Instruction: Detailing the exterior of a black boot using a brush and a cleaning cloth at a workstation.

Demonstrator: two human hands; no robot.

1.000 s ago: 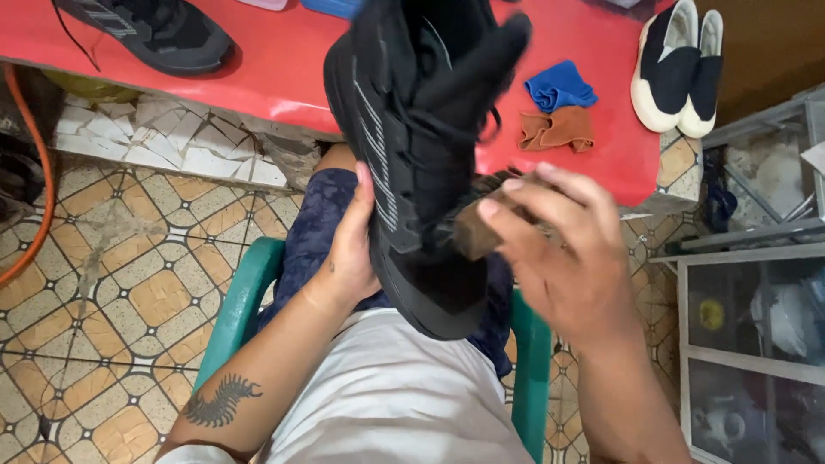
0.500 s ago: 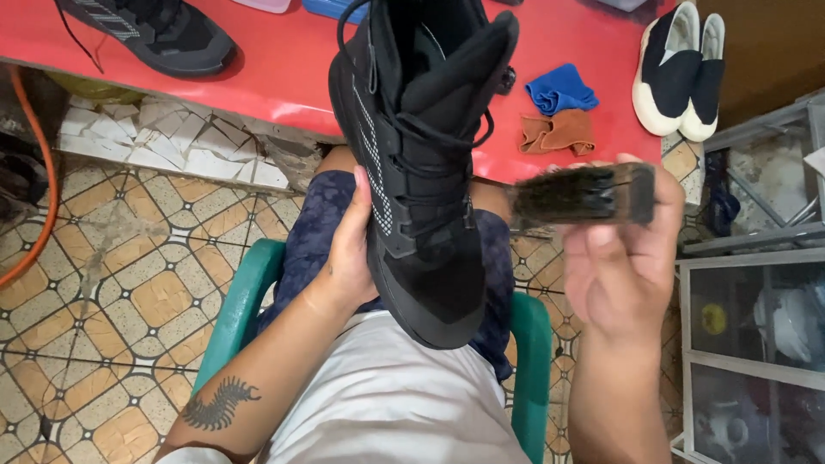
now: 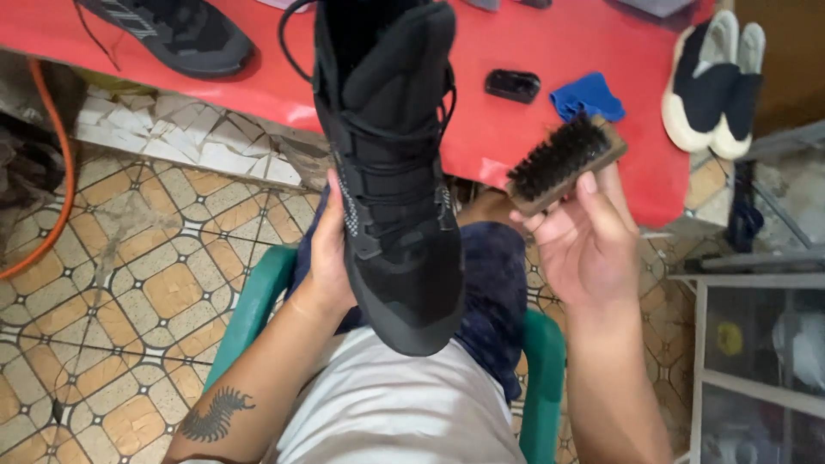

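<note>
My left hand point(image 3: 328, 258) grips a black high-top sneaker point(image 3: 391, 172) from its left side and holds it up over my lap, toe pointing toward me. To its right, my right hand point(image 3: 584, 236) holds a wooden brush with black bristles point(image 3: 563, 161), bristles turned up and away from the shoe. The brush is clear of the sneaker, about a hand's width to its right.
A red table point(image 3: 481, 129) lies ahead with another black sneaker point(image 3: 180, 34) at its far left, a small black object point(image 3: 512, 85), a blue cloth point(image 3: 586, 94) and a black-and-white pair of shoes point(image 3: 713, 82). I sit on a green chair point(image 3: 249, 314). A metal shelf point(image 3: 756, 361) stands right.
My right hand lifted the brush off the sneaker's side and moved it right, turning the bristles upward. The shoe stays held in my left hand.
</note>
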